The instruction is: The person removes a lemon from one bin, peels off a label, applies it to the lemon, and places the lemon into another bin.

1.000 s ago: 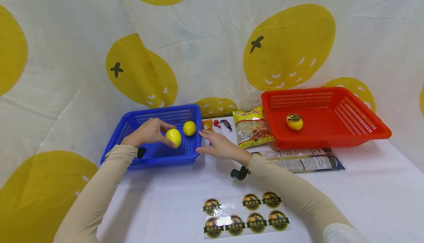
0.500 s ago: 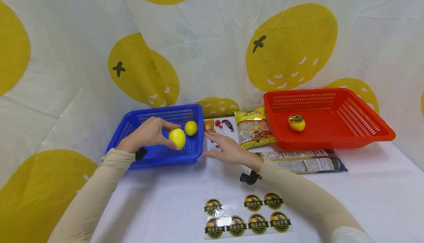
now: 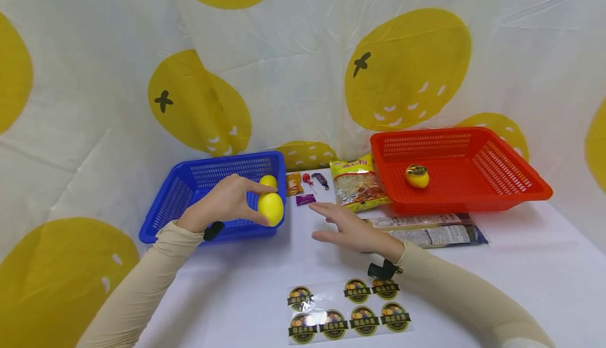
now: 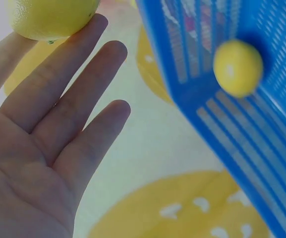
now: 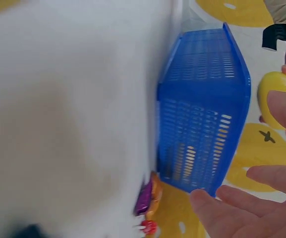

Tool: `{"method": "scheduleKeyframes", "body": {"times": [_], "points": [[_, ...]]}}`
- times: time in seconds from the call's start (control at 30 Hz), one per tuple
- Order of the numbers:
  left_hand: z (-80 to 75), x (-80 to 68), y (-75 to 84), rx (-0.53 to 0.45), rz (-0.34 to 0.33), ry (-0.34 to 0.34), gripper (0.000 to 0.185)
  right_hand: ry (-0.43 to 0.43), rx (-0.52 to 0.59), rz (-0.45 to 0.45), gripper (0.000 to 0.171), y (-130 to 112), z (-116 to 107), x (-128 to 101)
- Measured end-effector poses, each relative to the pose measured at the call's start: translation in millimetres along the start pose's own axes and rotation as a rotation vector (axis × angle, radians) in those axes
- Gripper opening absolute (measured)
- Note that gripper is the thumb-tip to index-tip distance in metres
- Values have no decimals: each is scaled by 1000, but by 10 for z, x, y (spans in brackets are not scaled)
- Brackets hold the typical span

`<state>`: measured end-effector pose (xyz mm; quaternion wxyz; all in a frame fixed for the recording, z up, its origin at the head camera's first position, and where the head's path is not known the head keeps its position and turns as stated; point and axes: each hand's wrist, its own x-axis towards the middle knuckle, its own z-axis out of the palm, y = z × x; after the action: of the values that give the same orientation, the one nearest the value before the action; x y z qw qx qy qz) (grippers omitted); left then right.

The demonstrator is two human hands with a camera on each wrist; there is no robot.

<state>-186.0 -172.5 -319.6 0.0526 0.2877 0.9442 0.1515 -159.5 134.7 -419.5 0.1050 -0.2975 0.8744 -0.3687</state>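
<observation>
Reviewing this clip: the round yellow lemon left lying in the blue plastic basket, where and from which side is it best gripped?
Probably around its widest middle, from above. The round yellow lemon lies on the floor of the blue plastic basket near the far right corner, where the walls block a sideways approach; the left hand holding another lemon partly hides it.

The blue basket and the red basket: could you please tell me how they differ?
The blue basket sits on the left, the red basket on the right. The blue one holds a bare lemon; the red one's lemon bears a sticker. Both are slotted plastic.
</observation>
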Motion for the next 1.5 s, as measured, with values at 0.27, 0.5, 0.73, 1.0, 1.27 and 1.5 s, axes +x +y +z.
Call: {"method": "scheduleKeyframes", "body": {"times": [0.27,0.5,0.73,1.0,1.27,1.5], "points": [[284,110,273,55,124,-36,69,50,159,-55,63,135,31,-169],[541,230,451,35,228,-71,67,46,235,-78,64,218,21,-265],[778,329,575,-41,299,-103,67,12,270,-49,71,302,9,-343],[1005,409,704,-59,253,-76,64,-42,302,-66,79,434,-16,-408],[1204,459,800,-25,153,-33,70,-32,263,-66,74,515,-5,-411],[1359,479,790,-36,103,-19,71,-34,214,-29,75,541,19,-391]]}}
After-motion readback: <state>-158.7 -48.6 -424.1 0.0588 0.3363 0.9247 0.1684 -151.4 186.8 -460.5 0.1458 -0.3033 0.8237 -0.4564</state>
